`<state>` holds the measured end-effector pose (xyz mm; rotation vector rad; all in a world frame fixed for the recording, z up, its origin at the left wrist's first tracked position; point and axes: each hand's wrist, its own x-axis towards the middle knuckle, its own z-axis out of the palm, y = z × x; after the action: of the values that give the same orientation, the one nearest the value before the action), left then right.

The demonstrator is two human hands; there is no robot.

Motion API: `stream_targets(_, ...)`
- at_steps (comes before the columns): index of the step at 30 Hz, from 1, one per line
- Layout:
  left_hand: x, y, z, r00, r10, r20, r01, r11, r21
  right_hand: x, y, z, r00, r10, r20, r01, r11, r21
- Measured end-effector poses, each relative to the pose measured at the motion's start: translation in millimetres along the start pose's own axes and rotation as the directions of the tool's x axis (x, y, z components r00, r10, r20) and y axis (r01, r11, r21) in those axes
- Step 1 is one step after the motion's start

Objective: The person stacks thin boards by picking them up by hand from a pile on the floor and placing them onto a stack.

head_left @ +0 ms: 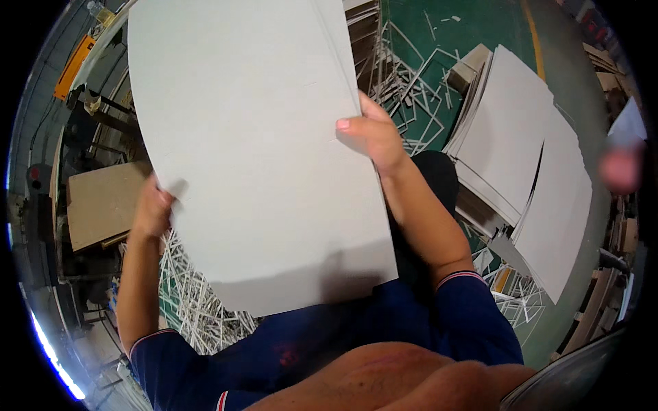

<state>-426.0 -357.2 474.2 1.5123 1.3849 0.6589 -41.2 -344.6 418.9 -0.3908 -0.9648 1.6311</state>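
A large white sheet of board point(257, 144) fills the middle of the view, its near end close to my torso. My left hand point(155, 205) grips its left edge, with the thumb on the upper face. On the right edge, higher up, my right hand point(378, 136) holds it with the thumb on top and the fingers partly hidden beneath. A second edge shows along the upper right side, so more than one sheet may be held. What lies beneath the board is hidden.
To the right stand stacks of large white sheets point(509, 128). Thin white offcut strips point(406, 92) litter the green floor, with a dense heap point(200, 303) at lower left. A brown board point(108, 200) and an orange object point(74, 67) are at the left.
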Motion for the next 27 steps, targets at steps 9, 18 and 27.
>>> stream_targets(9,-96,-61,40,0.985,-0.005,-0.171,-0.042,0.963,-0.266,-64,-13,19,0.995,-0.100,0.003,0.093,0.911,-0.402)
stream_targets(18,13,-26,34,0.960,0.257,-0.109,-0.262,0.698,-0.667,-120,-5,40,0.979,-0.032,-0.201,-0.085,0.834,-0.545)
stream_targets(27,37,42,117,0.971,0.225,-0.083,-0.240,0.888,-0.392,-168,-6,26,0.875,-0.179,-0.450,-0.173,0.752,-0.636)
